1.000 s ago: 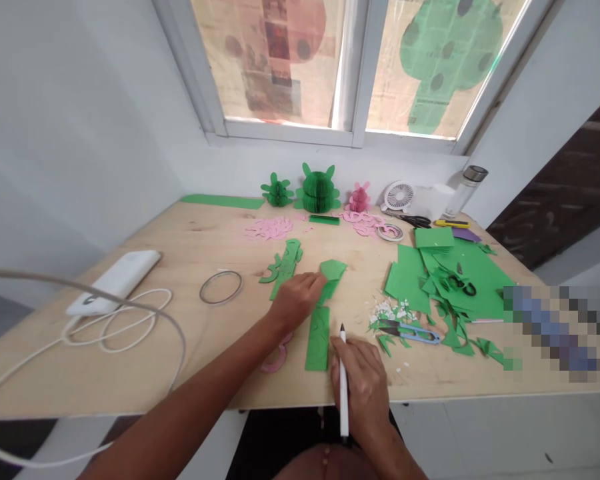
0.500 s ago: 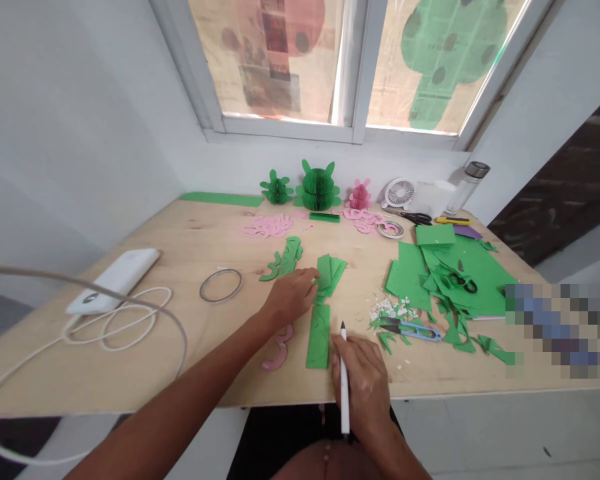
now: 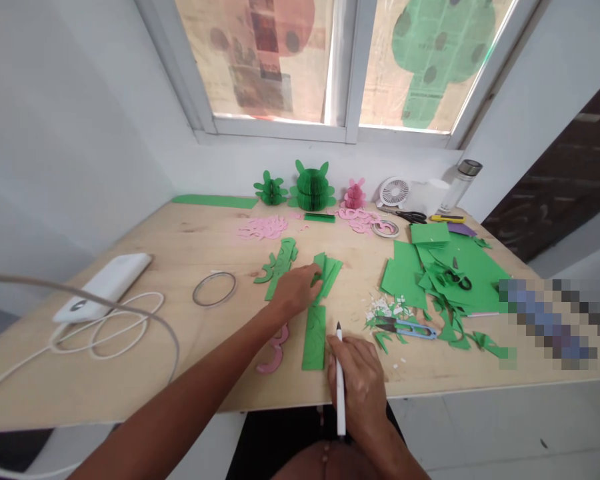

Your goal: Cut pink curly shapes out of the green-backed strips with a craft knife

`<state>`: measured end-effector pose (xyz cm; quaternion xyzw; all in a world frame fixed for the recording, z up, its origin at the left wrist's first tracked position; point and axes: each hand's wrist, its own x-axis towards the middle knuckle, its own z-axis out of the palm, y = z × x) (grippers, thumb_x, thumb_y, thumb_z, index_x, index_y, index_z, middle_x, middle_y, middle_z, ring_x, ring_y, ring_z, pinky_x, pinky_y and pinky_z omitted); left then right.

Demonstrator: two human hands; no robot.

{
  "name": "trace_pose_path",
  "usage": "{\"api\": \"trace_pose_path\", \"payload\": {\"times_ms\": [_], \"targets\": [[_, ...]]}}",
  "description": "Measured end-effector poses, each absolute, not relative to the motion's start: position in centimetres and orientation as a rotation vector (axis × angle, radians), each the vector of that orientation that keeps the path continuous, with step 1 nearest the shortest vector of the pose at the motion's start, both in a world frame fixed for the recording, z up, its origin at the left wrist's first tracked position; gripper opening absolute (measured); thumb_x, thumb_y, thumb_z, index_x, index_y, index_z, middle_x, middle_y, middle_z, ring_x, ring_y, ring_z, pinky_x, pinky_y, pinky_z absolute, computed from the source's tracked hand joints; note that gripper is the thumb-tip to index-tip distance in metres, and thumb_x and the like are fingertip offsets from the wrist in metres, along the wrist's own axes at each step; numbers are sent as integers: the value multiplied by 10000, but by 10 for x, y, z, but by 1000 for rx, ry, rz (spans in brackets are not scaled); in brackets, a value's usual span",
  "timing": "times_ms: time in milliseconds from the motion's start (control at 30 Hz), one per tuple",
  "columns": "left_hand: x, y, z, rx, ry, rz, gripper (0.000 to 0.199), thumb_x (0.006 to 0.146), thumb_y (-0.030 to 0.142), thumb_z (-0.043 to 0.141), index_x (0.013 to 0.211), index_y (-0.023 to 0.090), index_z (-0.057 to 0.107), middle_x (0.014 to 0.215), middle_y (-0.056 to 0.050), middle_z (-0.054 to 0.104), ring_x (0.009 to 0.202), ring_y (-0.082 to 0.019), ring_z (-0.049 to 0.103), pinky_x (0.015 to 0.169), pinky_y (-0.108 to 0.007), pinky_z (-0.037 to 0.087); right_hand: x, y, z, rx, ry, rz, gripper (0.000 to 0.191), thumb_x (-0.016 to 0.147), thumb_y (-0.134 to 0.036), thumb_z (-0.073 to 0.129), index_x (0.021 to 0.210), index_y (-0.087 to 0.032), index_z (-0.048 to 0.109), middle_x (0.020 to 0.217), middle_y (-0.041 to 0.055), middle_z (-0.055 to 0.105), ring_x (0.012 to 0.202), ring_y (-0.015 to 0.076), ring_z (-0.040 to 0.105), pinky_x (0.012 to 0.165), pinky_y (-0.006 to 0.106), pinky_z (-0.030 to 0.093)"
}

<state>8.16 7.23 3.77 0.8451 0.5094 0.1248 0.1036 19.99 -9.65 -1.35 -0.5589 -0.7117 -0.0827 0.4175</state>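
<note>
Pen hand nearest as green strip is set lengthwise from the body!

And there it was: the single green strip [image 3: 313, 341] was laid flat near the front of the table [image 3: 220, 383], its long axis pointed almost straight away from the body. Just to its right the right hand [image 3: 359, 377] was stationed, the nearer of the two, its thumb and fingers closed around a white marker [image 3: 341, 400]. That marker was angled nearly parallel to the strip, its dark tip aimed forward and held just off the strip's right edge. Only a short sideways gap to the left was left between tip and paper!

Beyond the strip's far end, the left hand [image 3: 296, 290] was stretched out, its fingers bent and drawn close together. By its fingertips the fanned green pieces [image 3: 330, 275] were reached; whether one was pinched could not be told, the thumb's grip being hidden. Those pieces were slanted away to the right, their near ends brought close to the strip's top. To the left, past the strip, a pink curved piece [image 3: 275, 357] was partly covered by the left forearm.
</note>
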Motion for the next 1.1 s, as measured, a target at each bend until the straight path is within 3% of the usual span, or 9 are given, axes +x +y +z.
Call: {"api": "trace_pose_path", "payload": {"times_ms": [267, 533, 733, 867, 1100], "targets": [[73, 73, 36, 2453, 1545, 447, 188, 860, 143, 471, 916, 205, 639, 816, -28, 735, 797, -192, 690, 707, -272, 466, 200, -97, -11, -1408, -1784, -200, 277, 917, -102, 474, 1138, -164, 629, 886, 81, 712, 903, 225, 662, 801, 383, 505], [68, 70, 35, 2462, 1488, 423, 165, 828, 144, 515, 885, 214, 654, 834, -16, 742, 793, -186, 694, 703, -260, 473, 200, -97, -12, -1405, -1794, -172, 298, 921, -106, 467, 1173, -167, 614, 885, 82, 710, 910, 225, 660, 801, 388, 504], [72, 67, 46, 2482, 1464, 414, 155, 849, 232, 542, 953, 189, 649, 956, -78, 737, 918, -254, 684, 770, -326, 490, 199, -97, -11, -1408, -1790, -201, 276, 937, -112, 457, 1156, -157, 619, 866, 82, 716, 898, 223, 657, 808, 391, 500], [91, 69, 59, 2517, 1359, 411, 178, 874, 214, 508, 982, 213, 650, 1050, -60, 723, 1020, -232, 654, 877, -327, 468, 198, -97, -9, -1416, -1792, -192, 276, 935, -120, 454, 1146, -152, 628, 837, 83, 710, 882, 226, 658, 791, 394, 505], [158, 75, 77, 2414, 1184, 240, 179, 891, 220, 518, 887, 180, 693, 997, -76, 715, 1021, -226, 629, 894, -350, 472, 198, -97, -5, -1425, -1792, -171, 294, 932, -122, 435, 1149, -157, 631, 838, 84, 705, 874, 226, 653, 760, 383, 501]]}}
